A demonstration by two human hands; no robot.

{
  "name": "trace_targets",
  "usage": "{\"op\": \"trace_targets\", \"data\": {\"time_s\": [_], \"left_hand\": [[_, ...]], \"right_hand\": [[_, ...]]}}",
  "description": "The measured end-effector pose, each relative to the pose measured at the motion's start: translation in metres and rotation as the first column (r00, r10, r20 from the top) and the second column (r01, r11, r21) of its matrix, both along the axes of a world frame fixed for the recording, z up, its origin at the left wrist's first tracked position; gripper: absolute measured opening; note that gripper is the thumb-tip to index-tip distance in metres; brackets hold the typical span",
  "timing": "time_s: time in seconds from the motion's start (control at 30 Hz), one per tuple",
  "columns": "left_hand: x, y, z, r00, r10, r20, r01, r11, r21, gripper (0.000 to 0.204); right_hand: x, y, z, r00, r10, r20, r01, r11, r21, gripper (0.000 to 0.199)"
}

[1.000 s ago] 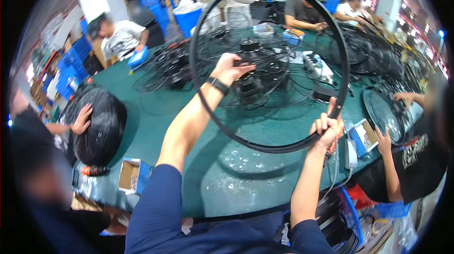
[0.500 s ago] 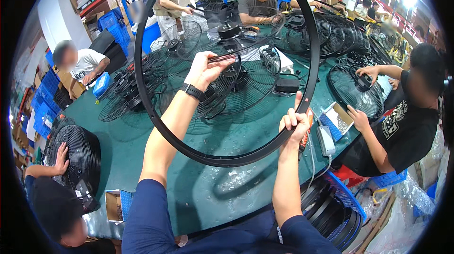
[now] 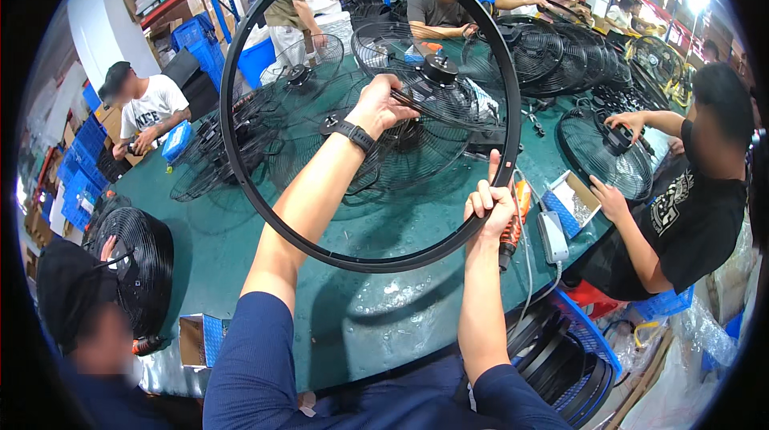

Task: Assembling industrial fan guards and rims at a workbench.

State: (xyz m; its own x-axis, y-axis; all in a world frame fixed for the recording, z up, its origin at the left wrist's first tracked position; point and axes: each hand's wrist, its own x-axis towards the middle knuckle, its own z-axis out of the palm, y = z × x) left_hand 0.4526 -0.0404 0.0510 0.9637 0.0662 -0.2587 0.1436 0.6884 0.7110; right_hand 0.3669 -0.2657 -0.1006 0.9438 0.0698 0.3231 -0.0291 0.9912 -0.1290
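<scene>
Tabletop (image 3: 400, 326) spreads between black ring (image 3: 376, 265) and near edge (image 3: 400, 367).

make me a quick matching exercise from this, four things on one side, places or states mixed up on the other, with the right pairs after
Things:
1. left hand
2. watch
3. right hand
4. corded box

Places or states:
A. white, right of the orange tool
B. grips the black ring at its lower right
C. black, worn round a wrist
D. grips a wire guard

Right pairs: 1-D, 2-C, 3-B, 4-A
</scene>
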Motion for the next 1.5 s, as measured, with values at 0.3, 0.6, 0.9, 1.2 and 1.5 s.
{"op": "trace_targets", "data": {"time_s": [0.3,0.6,0.9,1.2,1.5], "left_hand": [[0.003,0.029,-0.036,0.980,0.182,0.085,-0.188,0.979,0.080,0.045],[-0.026,0.026,-0.005,1.000,-0.021,-0.009,0.022,0.986,0.168,0.070],[-0.169,0.097,-0.018,0.906,-0.134,0.402,0.179,0.981,-0.076,0.053],[-0.369,0.146,-0.044,0.789,0.150,0.595,-0.332,0.920,0.208,0.055],[-0.415,0.155,-0.094,0.681,0.372,0.631,-0.634,0.731,0.253,0.062]], "right_hand": [[-0.005,0.002,0.009,0.999,-0.012,-0.050,0.013,1.000,0.021,0.064],[-0.006,-0.003,0.007,0.999,0.004,-0.049,-0.007,0.998,-0.060,0.066],[-0.022,0.008,0.032,0.994,-0.089,0.062,0.100,0.975,-0.201,0.078],[-0.037,0.011,0.050,0.969,0.048,0.243,0.051,0.922,-0.385,0.072],[-0.050,0.034,0.052,0.927,0.122,0.355,0.074,0.868,-0.492,0.068]]}}
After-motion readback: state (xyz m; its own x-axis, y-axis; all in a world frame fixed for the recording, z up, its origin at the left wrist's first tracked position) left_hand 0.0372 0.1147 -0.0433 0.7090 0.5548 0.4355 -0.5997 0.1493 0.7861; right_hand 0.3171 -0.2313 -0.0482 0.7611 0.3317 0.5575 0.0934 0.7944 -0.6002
